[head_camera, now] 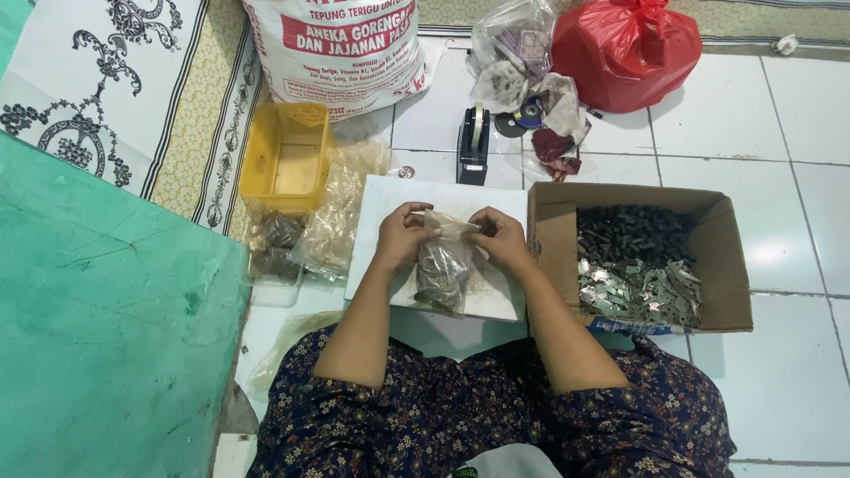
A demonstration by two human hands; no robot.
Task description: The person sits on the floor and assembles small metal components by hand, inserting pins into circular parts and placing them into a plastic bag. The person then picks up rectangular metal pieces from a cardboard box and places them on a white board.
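1. Floor, far left: green mat (pixel 106 336), then a patterned cloth (pixel 97 97) above it.
2. Yellow plastic tub (pixel 286 158), open, standing beside a heap of clear empty bags (pixel 341 217); white printed sack (pixel 341 53) behind them.
3. Left hand (pixel 400 235) pinches the upper left edge of a small clear bag (pixel 443 265), fingers curled closed on the plastic.
4. Bag hangs between both hands, over a white board (pixel 381 199) on the tiles; its lower half is filled with small dark pieces (kind too small to tell).
5. Right hand (pixel 503 239) closed on the upper right edge, mouth of the bag gathered between the two grips.
6. Black tape dispenser (pixel 474 142) stands just behind the board; crumpled plastic bags (pixel 522 62) and a tied red bag (pixel 627 51) further back.
7. Cardboard box (pixel 730 265) just beside the right hand, holding dark pieces at the rear and silvery flat pieces in front.
8. Risk, as judged: thin plastic held only by its rim; a slack pinch on either side could let the mouth gape and spill contents across board and tiles.
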